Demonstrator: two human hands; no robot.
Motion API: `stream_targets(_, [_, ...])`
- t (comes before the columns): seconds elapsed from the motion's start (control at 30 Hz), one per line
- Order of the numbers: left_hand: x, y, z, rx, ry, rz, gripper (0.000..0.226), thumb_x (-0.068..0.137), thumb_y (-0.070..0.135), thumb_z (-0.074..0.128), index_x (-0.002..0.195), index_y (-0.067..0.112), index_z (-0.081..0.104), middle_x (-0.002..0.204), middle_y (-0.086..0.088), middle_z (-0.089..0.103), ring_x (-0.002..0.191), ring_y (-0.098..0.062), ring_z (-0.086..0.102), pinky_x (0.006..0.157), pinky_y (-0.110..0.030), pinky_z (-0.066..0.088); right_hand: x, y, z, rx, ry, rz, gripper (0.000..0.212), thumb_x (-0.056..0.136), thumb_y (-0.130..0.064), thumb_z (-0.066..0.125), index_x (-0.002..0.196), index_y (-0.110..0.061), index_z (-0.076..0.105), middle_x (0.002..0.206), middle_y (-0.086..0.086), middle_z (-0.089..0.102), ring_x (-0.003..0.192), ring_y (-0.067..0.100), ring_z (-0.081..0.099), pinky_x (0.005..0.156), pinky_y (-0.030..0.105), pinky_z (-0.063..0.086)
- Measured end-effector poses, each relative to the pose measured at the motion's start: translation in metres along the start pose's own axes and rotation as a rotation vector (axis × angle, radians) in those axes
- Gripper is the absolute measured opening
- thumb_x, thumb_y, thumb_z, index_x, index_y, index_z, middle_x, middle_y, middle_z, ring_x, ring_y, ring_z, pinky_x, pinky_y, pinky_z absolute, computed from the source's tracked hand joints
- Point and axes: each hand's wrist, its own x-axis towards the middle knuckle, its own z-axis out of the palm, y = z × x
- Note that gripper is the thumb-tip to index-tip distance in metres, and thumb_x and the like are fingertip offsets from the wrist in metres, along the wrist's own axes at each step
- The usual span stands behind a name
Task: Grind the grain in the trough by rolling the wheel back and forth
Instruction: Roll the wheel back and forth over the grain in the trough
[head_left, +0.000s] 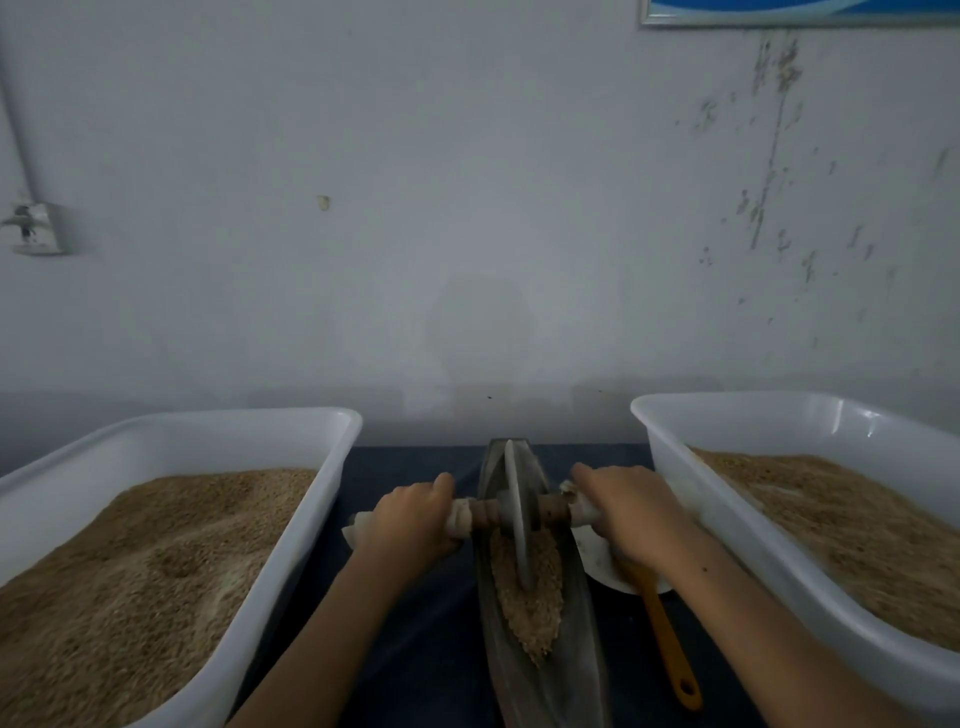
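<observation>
A narrow boat-shaped metal trough runs away from me at the middle of the dark table. Tan grain lies heaped in its near half. A thin metal wheel stands upright in the trough toward its far end, on a wooden axle whose two ends are wrapped in white cloth. My left hand grips the left cloth-wrapped end. My right hand grips the right one.
A white plastic tub full of grain stands at the left, and a second one at the right. A white bowl and an orange-handled tool lie between trough and right tub. A wall rises just behind the table.
</observation>
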Motion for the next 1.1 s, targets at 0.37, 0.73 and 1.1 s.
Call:
stream_targets(0.37, [-0.001,0.006,-0.025,0.044,-0.274,0.138,0.014,0.085,0.032,0.06,0.09,0.023,0.05,0.09,0.006,0.059,0.077,-0.009,0.051,0.072,-0.022,0.039,-0.001,0.003,-0.023,0.042,-0.504,0.049,0.038,0.09,-0.015,0.06,0.128,-0.013,0.053,0.122,0.006,0.057,0.11,0.021,0.057,0.089,0.029,0.041])
stream_targets(0.73, [0.005,0.01,-0.018,-0.031,-0.206,0.041,0.045,0.087,0.025,0.062,0.119,0.019,0.032,0.085,0.008,0.05,0.076,-0.008,0.051,0.068,-0.021,0.041,0.004,-0.006,-0.025,0.023,-0.412,0.065,0.036,0.091,-0.01,0.059,0.125,-0.013,0.047,0.124,0.007,0.055,0.112,0.023,0.055,0.094,0.034,0.042])
stream_targets(1.1, [0.003,0.009,-0.022,-0.01,-0.247,0.107,0.048,0.084,0.024,0.063,0.121,0.021,0.031,0.091,0.005,0.057,0.079,-0.012,0.056,0.07,-0.024,0.046,-0.001,-0.002,-0.026,0.072,-0.478,0.077,0.043,0.092,-0.013,0.058,0.133,-0.015,0.046,0.129,0.008,0.054,0.116,0.023,0.054,0.094,0.033,0.041])
